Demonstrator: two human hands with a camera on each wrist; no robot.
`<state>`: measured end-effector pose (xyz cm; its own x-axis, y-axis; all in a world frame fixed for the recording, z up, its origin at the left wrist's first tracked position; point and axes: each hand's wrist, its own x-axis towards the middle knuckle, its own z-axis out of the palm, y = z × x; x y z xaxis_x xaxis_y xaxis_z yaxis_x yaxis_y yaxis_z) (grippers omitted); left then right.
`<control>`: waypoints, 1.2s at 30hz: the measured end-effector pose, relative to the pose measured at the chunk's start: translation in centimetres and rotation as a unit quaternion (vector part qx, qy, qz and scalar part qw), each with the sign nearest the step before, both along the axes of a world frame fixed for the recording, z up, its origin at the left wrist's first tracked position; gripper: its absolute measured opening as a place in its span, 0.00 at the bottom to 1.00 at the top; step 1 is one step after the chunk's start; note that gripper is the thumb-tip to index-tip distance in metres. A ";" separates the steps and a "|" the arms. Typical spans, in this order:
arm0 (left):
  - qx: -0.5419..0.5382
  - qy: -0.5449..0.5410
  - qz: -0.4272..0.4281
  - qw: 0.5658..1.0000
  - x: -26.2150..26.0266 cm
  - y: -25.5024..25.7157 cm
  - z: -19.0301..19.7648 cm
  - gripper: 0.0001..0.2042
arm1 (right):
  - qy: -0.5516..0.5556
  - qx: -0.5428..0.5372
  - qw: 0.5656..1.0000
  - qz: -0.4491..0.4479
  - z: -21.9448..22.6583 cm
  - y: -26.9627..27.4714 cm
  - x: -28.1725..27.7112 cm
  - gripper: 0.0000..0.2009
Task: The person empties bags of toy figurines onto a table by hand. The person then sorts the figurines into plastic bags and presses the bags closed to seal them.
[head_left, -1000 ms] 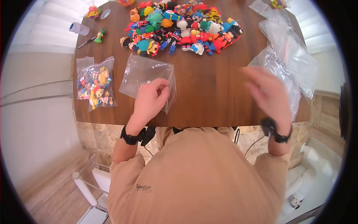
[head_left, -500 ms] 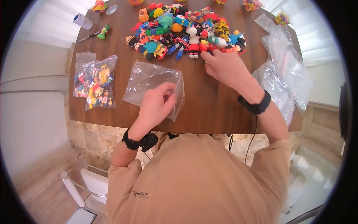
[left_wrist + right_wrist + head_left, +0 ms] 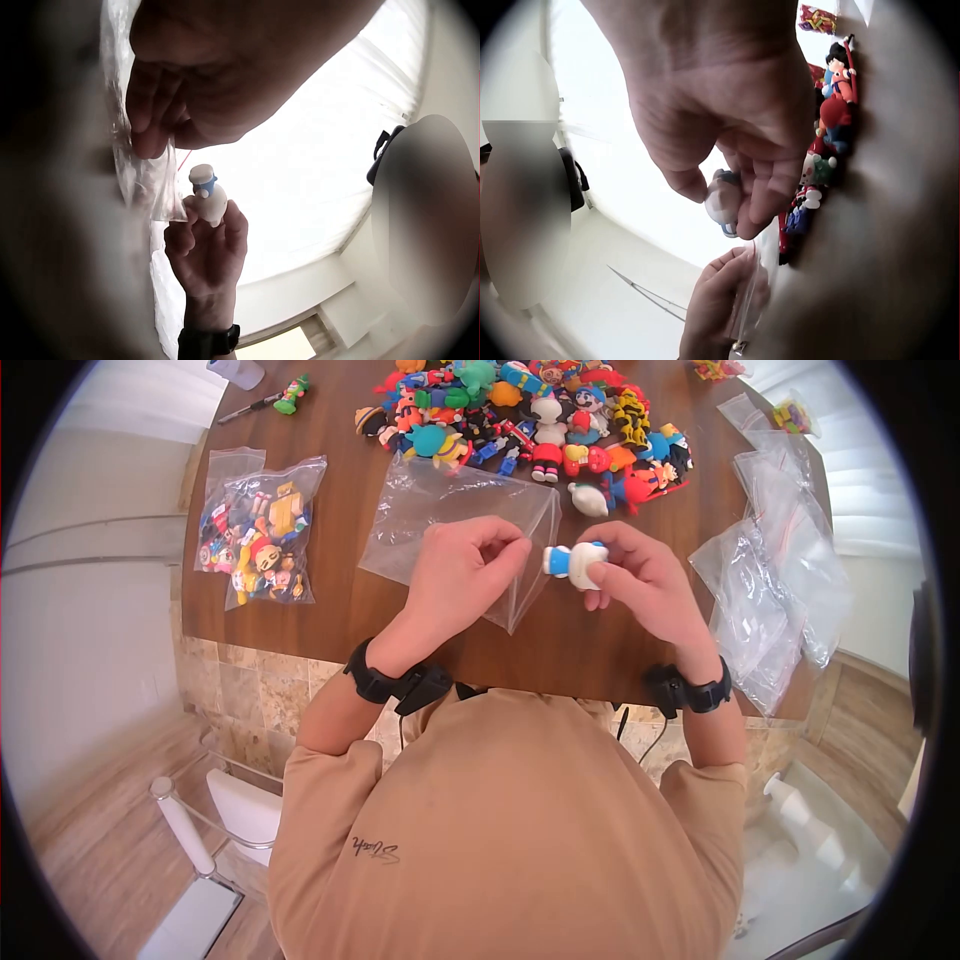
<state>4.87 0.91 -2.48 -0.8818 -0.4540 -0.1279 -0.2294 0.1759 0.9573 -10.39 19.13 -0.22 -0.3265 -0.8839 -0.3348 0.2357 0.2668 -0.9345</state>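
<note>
The left hand (image 3: 468,572) pinches the edge of a clear plastic bag (image 3: 405,510) lying on the table; in the left wrist view its fingertips (image 3: 150,142) hold the clear film. Just right of the bag's edge, the right hand (image 3: 645,582) holds a small white and blue figure (image 3: 580,567) between thumb and fingers. In the right wrist view the figure (image 3: 724,202) sits between thumb and fingers, above the left hand (image 3: 716,300) and the bag. The figure and the bag's edge look close together but apart.
A pile of colourful figures (image 3: 545,430) covers the table's back, with a white round piece (image 3: 588,500) at its front. Filled bags (image 3: 265,540) lie left, flat clear bags (image 3: 755,575) right. A green figure (image 3: 291,395), a pen (image 3: 250,408) and a white cup (image 3: 236,370) stand back left.
The right hand has come back from the pile toward the bag, now with the white and blue figure in it. The left hand still pinches the bag.
</note>
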 end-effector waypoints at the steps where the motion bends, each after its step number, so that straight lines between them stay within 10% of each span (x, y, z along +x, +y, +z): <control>1: -0.036 0.006 0.014 0.999 0.0 0.2 0.1 0.06 | 0.012 0.008 1.000 -0.009 -0.4 -0.3 0.3 0.15; 7: -0.171 0.060 0.047 0.982 0.9 1.3 0.7 0.08 | 0.097 0.059 0.993 0.027 -0.4 -1.8 1.2 0.17; 22: -0.112 0.023 0.043 0.993 2.2 0.8 2.7 0.06 | 0.071 0.024 0.996 0.054 -1.0 -3.8 3.3 0.15; 25: -0.115 0.046 0.075 0.990 2.1 1.1 2.8 0.06 | 0.220 -0.026 0.974 0.052 -0.7 -3.6 4.6 0.15; 31: -0.131 0.021 0.082 0.988 3.3 0.2 2.7 0.06 | 0.386 0.028 0.916 0.103 -0.1 -2.9 3.6 0.14; 36: -0.128 0.004 0.056 0.990 2.6 -0.1 0.3 0.07 | 0.733 -0.012 0.680 0.015 -2.2 -2.4 -0.2 0.17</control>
